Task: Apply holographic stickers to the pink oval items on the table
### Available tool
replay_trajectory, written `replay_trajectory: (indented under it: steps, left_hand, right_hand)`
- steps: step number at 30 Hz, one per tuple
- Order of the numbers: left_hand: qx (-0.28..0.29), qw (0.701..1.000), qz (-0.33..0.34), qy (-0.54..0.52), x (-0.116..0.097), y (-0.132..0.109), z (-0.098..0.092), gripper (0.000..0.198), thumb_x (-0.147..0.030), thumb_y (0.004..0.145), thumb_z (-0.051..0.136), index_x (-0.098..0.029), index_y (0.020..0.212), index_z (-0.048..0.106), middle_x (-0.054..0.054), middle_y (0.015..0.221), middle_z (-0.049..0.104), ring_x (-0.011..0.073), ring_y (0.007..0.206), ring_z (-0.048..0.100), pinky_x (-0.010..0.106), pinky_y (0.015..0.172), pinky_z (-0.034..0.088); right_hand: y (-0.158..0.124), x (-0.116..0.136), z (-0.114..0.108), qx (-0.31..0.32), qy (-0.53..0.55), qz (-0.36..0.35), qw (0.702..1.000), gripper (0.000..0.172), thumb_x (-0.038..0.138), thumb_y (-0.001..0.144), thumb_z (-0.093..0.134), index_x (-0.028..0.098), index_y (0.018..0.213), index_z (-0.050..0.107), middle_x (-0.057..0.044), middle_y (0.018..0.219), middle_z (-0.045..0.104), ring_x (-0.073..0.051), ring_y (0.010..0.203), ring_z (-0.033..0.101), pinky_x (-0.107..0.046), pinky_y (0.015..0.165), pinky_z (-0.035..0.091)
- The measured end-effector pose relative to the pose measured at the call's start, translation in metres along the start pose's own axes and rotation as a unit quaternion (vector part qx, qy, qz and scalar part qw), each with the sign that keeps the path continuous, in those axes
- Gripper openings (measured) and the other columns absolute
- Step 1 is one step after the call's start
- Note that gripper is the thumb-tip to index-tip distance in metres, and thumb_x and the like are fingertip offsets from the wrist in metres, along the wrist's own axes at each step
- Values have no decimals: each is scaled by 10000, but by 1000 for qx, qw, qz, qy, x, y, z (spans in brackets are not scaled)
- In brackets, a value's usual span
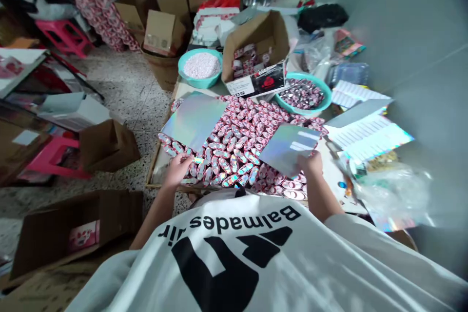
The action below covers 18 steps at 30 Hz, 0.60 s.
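Note:
My left hand (178, 169) rests among a spread of small red-and-silver oval pieces (237, 141) on the table, fingers curled on one piece at the near left edge. My right hand (310, 163) grips the lower corner of a shiny holographic sheet (288, 148) held just above the pieces. A second holographic sheet (195, 119) lies flat on the pieces at the left. My white shirt with black lettering fills the bottom of the view.
A teal bowl of white pellets (201, 66) and a teal bowl of oval pieces (303, 93) stand behind the spread, with an open cardboard box (256, 44) between them. Paper sheets (361, 126) and plastic bags (395, 190) lie right. Cartons (73, 234) and pink stools (51, 156) crowd the floor left.

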State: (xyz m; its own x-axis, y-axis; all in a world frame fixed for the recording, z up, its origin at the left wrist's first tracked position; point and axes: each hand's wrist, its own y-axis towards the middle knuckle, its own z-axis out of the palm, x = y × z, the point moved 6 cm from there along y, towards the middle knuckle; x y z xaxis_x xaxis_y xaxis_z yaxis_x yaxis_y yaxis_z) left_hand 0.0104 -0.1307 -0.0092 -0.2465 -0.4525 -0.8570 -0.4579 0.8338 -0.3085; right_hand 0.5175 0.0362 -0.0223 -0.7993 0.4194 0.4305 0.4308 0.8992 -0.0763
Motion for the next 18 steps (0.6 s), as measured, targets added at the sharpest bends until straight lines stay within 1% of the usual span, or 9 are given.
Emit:
replay_trajectory:
  steps: [2, 4, 6, 8, 10, 12, 14, 16, 18]
  left_hand:
    - [13, 999, 34, 35, -4, 16, 9, 284, -490, 769, 602, -208, 793, 584, -8, 641, 647, 174, 624, 631, 268, 611, 460]
    - [24, 997, 52, 54, -7, 33, 20, 257, -469, 775, 589, -213, 796, 570, -1, 657, 659, 188, 653, 649, 287, 654, 483]
    - [30, 993, 72, 85, -13, 50, 32, 242, -464, 790, 572, -222, 793, 561, 4, 670, 665, 203, 698, 663, 317, 722, 499]
    - [21, 984, 106, 139, -21, 68, 41, 209, -437, 792, 580, -231, 764, 558, 5, 713, 680, 214, 793, 673, 364, 856, 488]
    - [-28, 982, 106, 152, -25, 87, 37, 178, -398, 771, 610, -236, 730, 550, 6, 768, 698, 224, 885, 672, 395, 954, 453]
    - [-94, 987, 74, 110, -22, 107, 23, 165, -384, 767, 608, -232, 747, 547, 29, 827, 708, 236, 924, 668, 391, 946, 465]
    - [-137, 988, 50, 55, -17, 126, 5, 173, -384, 789, 571, -216, 815, 542, 64, 872, 705, 240, 917, 670, 364, 875, 501]
    - [-146, 988, 53, 22, -11, 143, -11, 197, -377, 801, 551, -197, 876, 523, 76, 885, 693, 225, 891, 674, 330, 821, 517]
    - [-150, 987, 54, -5, -3, 156, -28, 218, -372, 800, 556, -190, 907, 502, 64, 875, 678, 197, 859, 673, 296, 789, 519]
  right_hand:
    - [-15, -7, -3, -15, 11, 45, 999, 587, 242, 650, 626, 112, 1219, 553, -242, 1153, 591, -355, 1009, 607, -486, 856, 500]
    - [-32, 6, -13, -65, 43, 35, 996, 650, 262, 694, 620, 102, 1310, 493, -276, 1385, 426, -378, 1206, 516, -503, 987, 443]
    - [-51, 31, -25, -106, 78, -40, 991, 639, 285, 770, 572, 100, 1368, 442, -260, 1476, 305, -363, 1310, 429, -500, 1058, 393]
    - [-73, 56, -31, -114, 97, -128, 980, 590, 301, 824, 535, 122, 1377, 438, -236, 1487, 281, -344, 1329, 407, -511, 1074, 380]
    - [-98, 72, -28, -100, 101, -194, 971, 543, 312, 846, 525, 158, 1362, 461, -216, 1490, 283, -341, 1334, 397, -541, 1069, 384]
    - [-123, 75, -16, -68, 107, -218, 968, 519, 333, 856, 519, 170, 1347, 481, -214, 1471, 330, -344, 1332, 405, -554, 1054, 405]
    - [-148, 71, 4, -3, 133, -207, 969, 503, 369, 866, 507, 163, 1325, 507, -217, 1382, 459, -336, 1266, 488, -538, 1009, 459]
    - [-173, 70, 28, 89, 178, -193, 961, 438, 406, 887, 478, 185, 1253, 569, -187, 1222, 611, -312, 1106, 611, -506, 926, 524]
    - [-197, 80, 49, 153, 206, -192, 947, 336, 430, 901, 462, 248, 1110, 651, -129, 1054, 704, -297, 952, 673, -485, 850, 559]
